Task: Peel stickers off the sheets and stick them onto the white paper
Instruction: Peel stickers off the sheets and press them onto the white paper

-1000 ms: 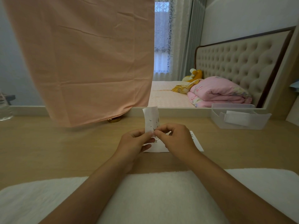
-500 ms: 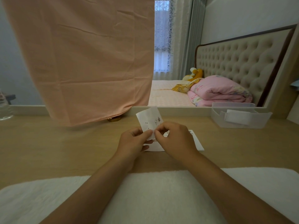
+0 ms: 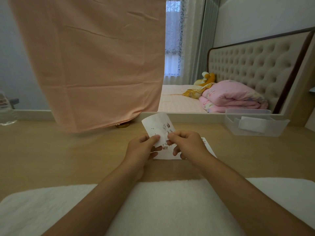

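Fingers of left hand [image 3: 141, 149] and right hand [image 3: 187, 144] pinch the sticker sheet [image 3: 158, 126], seemingly curled, above the white paper [image 3: 164, 155].

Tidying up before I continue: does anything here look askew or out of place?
Only the pink cloth: it hangs down to the desk, its hem bunched and partly hiding a small gold object. Nothing looks spilled or torn.

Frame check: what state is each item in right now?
Sticker sheet: lifted off the desk, pinched by both hands.
Left hand: pinching the sheet's lower edge.
Right hand: pinching the sheet's right edge.
White paper: flat on the desk, under the hands.
Clear bin: open, white sheet inside.
Pink cloth: hanging.
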{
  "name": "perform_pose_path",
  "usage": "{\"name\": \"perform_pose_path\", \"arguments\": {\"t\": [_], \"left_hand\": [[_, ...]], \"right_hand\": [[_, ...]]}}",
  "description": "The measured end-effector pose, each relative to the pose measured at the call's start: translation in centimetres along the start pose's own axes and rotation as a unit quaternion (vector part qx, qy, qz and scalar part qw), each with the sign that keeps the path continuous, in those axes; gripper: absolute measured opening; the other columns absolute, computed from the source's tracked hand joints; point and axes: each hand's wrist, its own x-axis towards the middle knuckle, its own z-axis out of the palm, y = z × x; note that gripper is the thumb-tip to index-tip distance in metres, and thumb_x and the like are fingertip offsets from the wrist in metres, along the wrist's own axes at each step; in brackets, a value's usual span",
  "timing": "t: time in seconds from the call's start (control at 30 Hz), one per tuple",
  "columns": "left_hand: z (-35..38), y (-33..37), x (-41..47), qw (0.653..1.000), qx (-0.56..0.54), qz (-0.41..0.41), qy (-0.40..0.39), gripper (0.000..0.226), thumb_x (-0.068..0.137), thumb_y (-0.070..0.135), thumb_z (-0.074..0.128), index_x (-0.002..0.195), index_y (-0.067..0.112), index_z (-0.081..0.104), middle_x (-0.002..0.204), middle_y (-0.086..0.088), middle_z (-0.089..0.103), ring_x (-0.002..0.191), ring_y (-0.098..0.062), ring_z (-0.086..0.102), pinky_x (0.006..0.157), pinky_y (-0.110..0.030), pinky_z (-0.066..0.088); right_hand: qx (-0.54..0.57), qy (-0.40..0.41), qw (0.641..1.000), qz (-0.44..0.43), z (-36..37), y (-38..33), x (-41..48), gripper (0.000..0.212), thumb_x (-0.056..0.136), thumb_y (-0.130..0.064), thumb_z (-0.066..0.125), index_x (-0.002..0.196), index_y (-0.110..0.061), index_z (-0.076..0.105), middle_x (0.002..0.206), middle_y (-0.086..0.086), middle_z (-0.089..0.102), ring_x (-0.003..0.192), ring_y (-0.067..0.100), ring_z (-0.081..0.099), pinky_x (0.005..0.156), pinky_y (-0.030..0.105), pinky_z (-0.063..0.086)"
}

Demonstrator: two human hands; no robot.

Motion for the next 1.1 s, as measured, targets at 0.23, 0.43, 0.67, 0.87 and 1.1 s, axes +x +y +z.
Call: {"name": "perform_pose_path", "arguments": {"t": [0.23, 0.43, 0.67, 0.87, 1.1], "left_hand": [[-0.2, -0.1, 0.2, 1.0, 0.007, -0.002, 0.008, 0.007, 0.094, 0.026, 0.068, 0.1, 0.022, 0.07, 0.095, -0.006, 0.076, 0.08, -0.015, 0.068, 0.084, -0.036, 0.06], [-1.0, 0.0, 0.6, 0.999, 0.014, -0.007, 0.034, 0.009, 0.094, 0.023, 0.067, 0.098, 0.018, 0.073, 0.076, 0.0, 0.074, 0.066, -0.013, 0.057, 0.075, -0.033, 0.052], [-3.6, -0.2, 2.5, 0.941, 0.295, 0.076, 0.148, 0.055, 0.085, 0.039, 0.074, 0.132, 0.018, 0.056, 0.126, 0.0, 0.061, 0.115, -0.02, 0.058, 0.093, -0.038, 0.05], [-3.5, 0.3, 1.8, 0.881, 0.391, 0.204, 0.172, 0.026, 0.089, 0.046, 0.068, 0.107, 0.027, 0.063, 0.109, 0.009, 0.062, 0.106, -0.015, 0.055, 0.091, -0.035, 0.044], [-0.9, 0.7, 0.5, 0.983, 0.167, 0.055, -0.057, 0.033, 0.101, 0.039, 0.052, 0.088, 0.019, 0.074, 0.08, 0.003, 0.075, 0.062, -0.009, 0.063, 0.061, -0.022, 0.047]], "right_hand": [[0.072, -0.01, 0.996, 0.051, -0.3, -0.1, 0.1, 0.014, 0.095, -0.023, 0.067, 0.097, -0.011, 0.073, 0.08, -0.002, 0.074, 0.05, 0.012, 0.055, 0.046, 0.023, 0.032], [0.1, -0.01, 0.993, 0.055, -0.4, -0.1, 0.0, 0.012, 0.096, -0.021, 0.065, 0.097, -0.011, 0.072, 0.075, -0.003, 0.072, 0.049, 0.013, 0.052, 0.046, 0.024, 0.031], [-0.065, 0.086, 0.982, -0.156, -0.1, 0.3, -0.3, 0.011, 0.095, -0.021, 0.069, 0.087, -0.025, 0.076, 0.072, -0.009, 0.075, 0.042, 0.011, 0.05, 0.044, 0.024, 0.045], [-0.206, 0.125, 0.91, -0.337, 0.1, 1.7, 0.3, 0.012, 0.086, -0.013, 0.078, 0.093, -0.021, 0.082, 0.089, -0.015, 0.077, 0.072, -0.012, 0.062, 0.069, 0.004, 0.044], [-0.271, 0.123, 0.866, -0.403, 0.0, 2.4, 0.8, 0.013, 0.087, -0.017, 0.078, 0.1, -0.02, 0.081, 0.097, -0.009, 0.078, 0.07, -0.02, 0.054, 0.07, 0.002, 0.04]]}}
